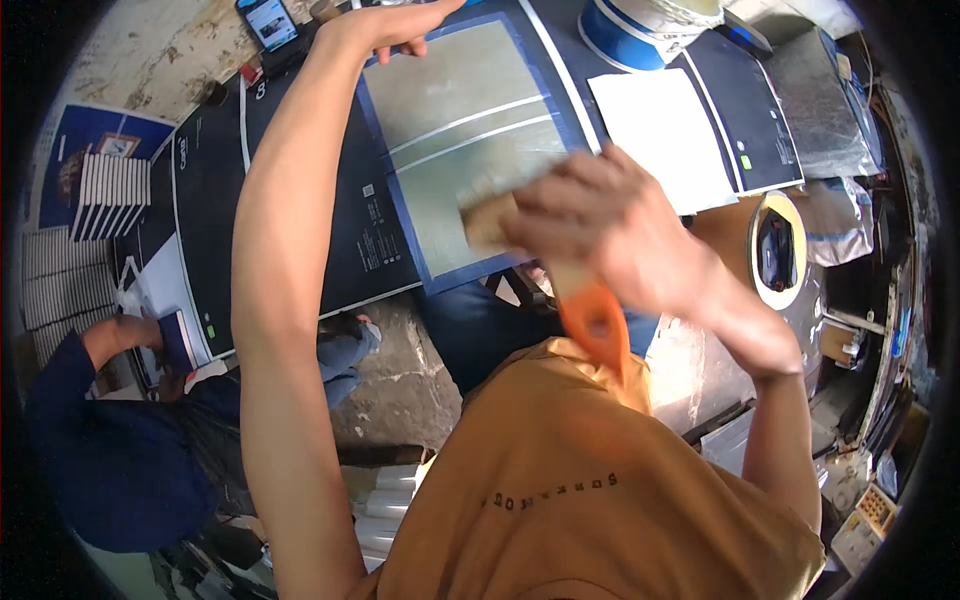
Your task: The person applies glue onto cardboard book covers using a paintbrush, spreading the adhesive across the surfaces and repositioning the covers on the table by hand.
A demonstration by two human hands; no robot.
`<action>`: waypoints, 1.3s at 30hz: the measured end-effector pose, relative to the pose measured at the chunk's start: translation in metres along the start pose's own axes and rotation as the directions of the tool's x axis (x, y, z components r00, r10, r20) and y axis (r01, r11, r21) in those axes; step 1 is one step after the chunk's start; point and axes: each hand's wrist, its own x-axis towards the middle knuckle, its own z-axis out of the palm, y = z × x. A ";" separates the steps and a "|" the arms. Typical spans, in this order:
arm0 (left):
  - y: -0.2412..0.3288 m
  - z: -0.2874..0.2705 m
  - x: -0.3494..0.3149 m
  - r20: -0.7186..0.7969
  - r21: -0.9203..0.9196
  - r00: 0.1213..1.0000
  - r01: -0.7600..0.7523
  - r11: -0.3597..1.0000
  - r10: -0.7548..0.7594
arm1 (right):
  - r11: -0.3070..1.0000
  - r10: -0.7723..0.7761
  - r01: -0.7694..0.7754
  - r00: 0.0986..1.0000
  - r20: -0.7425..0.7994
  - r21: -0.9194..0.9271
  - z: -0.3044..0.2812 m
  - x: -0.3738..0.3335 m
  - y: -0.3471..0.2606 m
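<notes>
My right hand (600,220) grips a wide flat brush (490,222) with an orange handle (598,325); the hand and bristles are smeared by motion. The brush is over the lower part of a blue-edged sheet (436,283) that carries grey-green panels (455,85) parted by thin white lines. Whether the bristles touch it, I cannot tell. My left hand (400,28) rests at the sheet's far edge, its fingers stretched out and some cut off by the picture's top. Beneath the sheet lies a large black printed board (300,255).
A white-and-blue bucket (640,38) stands at the far right, behind white paper (660,140). Right of it is a cardboard-coloured ring (760,290). At left, a co-worker in dark blue (130,450) handles a dark book (178,342) beside book stacks (108,195). A phone (266,25) lies far left.
</notes>
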 end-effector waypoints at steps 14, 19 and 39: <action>-0.020 0.008 0.048 -0.115 0.005 0.987 -0.117 0.993 0.117 | 0.998 -0.035 0.026 0.984 0.176 0.051 -0.042 -0.009 0.049; -0.002 0.022 0.052 -0.237 0.134 0.968 -0.047 0.990 0.078 | 0.979 -0.087 0.051 0.980 0.177 0.197 -0.017 -0.018 0.083; -0.044 0.086 0.026 -0.763 0.155 0.528 -0.412 0.898 0.373 | 0.976 0.086 -0.099 0.993 0.075 0.193 -0.103 -0.091 0.054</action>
